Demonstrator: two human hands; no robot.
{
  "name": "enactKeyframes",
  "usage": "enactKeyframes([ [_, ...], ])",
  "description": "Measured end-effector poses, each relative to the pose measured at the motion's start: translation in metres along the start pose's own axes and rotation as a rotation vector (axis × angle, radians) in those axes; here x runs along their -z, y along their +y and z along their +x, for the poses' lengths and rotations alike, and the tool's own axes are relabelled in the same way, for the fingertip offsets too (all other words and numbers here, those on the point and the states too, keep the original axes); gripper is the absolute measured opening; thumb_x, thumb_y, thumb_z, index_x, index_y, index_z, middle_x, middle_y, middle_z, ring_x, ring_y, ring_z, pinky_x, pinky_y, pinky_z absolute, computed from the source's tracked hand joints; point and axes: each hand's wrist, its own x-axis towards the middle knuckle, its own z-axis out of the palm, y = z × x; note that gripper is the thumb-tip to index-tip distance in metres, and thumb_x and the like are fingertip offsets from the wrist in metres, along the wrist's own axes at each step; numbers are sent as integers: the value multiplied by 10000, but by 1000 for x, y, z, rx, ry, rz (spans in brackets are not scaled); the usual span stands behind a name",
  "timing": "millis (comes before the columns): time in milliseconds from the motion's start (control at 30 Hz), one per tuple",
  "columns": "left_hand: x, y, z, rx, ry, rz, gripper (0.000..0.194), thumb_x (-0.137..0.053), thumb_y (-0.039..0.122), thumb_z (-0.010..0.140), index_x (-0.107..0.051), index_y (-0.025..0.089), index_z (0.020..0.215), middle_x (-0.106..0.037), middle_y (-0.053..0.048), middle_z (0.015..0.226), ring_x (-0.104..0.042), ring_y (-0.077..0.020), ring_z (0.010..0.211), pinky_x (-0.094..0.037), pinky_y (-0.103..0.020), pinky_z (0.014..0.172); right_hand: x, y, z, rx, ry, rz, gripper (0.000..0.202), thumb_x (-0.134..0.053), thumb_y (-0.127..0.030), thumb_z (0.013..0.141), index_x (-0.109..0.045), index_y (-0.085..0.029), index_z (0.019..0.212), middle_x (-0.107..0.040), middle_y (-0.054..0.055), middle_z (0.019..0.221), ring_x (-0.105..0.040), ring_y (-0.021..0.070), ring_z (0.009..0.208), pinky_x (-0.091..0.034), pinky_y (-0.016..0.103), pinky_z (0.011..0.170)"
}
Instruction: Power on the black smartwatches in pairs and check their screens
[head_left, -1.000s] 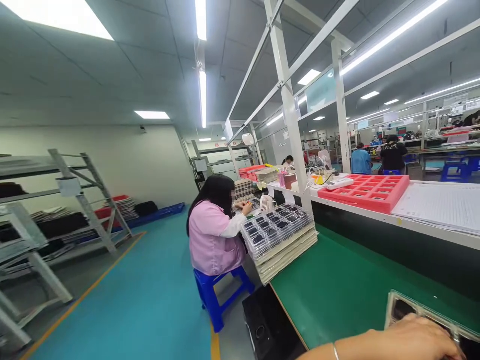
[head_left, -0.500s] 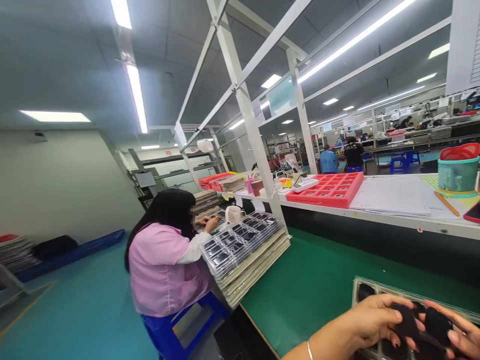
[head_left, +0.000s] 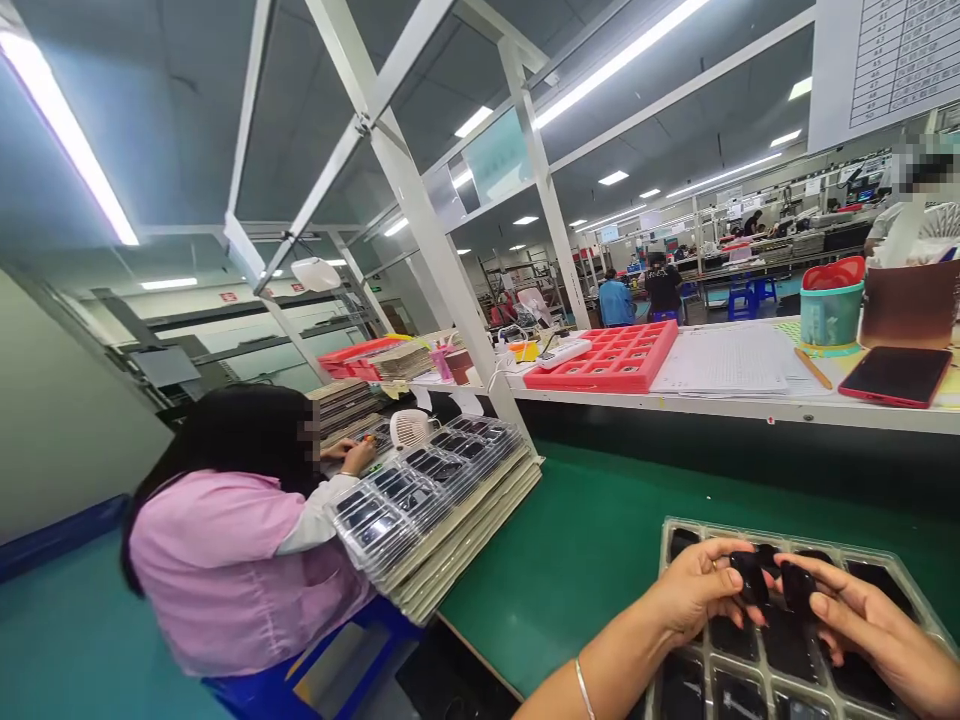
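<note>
My left hand (head_left: 697, 592) pinches a small glossy black piece (head_left: 748, 577) between thumb and fingers. A second, similar black piece (head_left: 797, 588) is in my right hand (head_left: 870, 615), held close beside the first. Whether the two pieces are joined is not clear, and their exact kind does not show. Both hands are above a clear plastic compartment tray (head_left: 780, 536) on the green work surface. Flat black parts (head_left: 791, 645) lie in its compartments, some hidden by my hands.
Left of the tray, stacked clear trays (head_left: 427, 480) top a pile of beige sheets (head_left: 465, 535). A seated co-worker in pink (head_left: 217, 560) is beyond. The shelf holds a red compartment tray (head_left: 607, 360), papers (head_left: 720, 360), a phone (head_left: 896, 377) and a teal bucket (head_left: 831, 312).
The view has swung right, bringing more of the tray and my right hand into sight. The black pieces have turned in my fingers, and both hands still hold them.
</note>
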Motion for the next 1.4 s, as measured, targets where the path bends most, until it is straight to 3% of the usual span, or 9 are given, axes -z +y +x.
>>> enactKeyframes([
  [100,-5,4,0,5,22,41,521,-717,320,672,-548,145,1133,-649,-137,1028,-665,-167,678,-445,-197,518,-2,-11,-3,-69,-94,182,480,-606,-459,771,-546,-259,1203,-647,84,983,-600,211,716,-530,338,625],
  [200,-9,6,0,-30,67,166,526,-701,281,673,-547,163,1162,-658,-110,1005,-649,-149,693,-432,-191,530,-4,-21,-5,-61,-69,250,429,-597,-442,785,-545,-280,1179,-593,77,1115,-603,232,846,-537,345,669],
  [367,-10,4,-1,-13,75,411,363,-592,351,764,-593,121,1045,-670,-71,815,-596,-100,542,-323,-169,441,-8,-28,-6,11,-114,128,276,-510,-438,850,-577,-218,1005,-628,43,824,-532,124,523,-456,262,475],
  [433,-11,3,-1,-4,56,436,293,-563,290,779,-590,122,1017,-667,-61,802,-582,-90,541,-342,-172,458,-10,-29,-6,32,-119,39,235,-517,-399,846,-560,-196,956,-608,18,753,-471,86,453,-412,232,437],
  [567,-17,5,-3,-59,50,402,410,-546,50,670,-549,155,1067,-658,-53,899,-610,-145,805,-464,-242,695,-14,-30,-8,93,-133,-93,296,-549,-189,767,-500,-212,1058,-603,19,886,-514,101,566,-444,227,498],
  [667,-20,7,-5,-63,47,398,463,-524,0,632,-542,160,1066,-648,-59,945,-598,-160,877,-462,-281,782,-16,-32,-9,97,-139,-109,374,-518,-116,724,-484,-224,1080,-598,19,933,-533,111,626,-462,232,538],
  [967,-17,11,-4,-29,92,493,273,-489,307,810,-591,138,1000,-650,-50,808,-583,-101,548,-331,-186,446,-12,-34,-9,62,-136,-25,226,-468,-366,865,-539,-179,973,-612,23,797,-503,87,508,-436,232,479],
  [1167,-18,9,-4,-56,95,436,374,-606,135,687,-565,155,1058,-652,-56,922,-606,-138,761,-461,-222,621,-13,-35,-11,98,-154,-61,270,-551,-337,819,-511,-198,1047,-603,30,885,-540,106,603,-460,234,521],
  [1400,-15,3,-3,-73,49,403,268,-587,184,737,-566,121,997,-644,-72,858,-590,-153,758,-487,-257,634,-15,-35,-11,74,-181,-104,244,-518,-361,846,-509,-191,1020,-598,32,868,-522,98,561,-456,250,517],
])
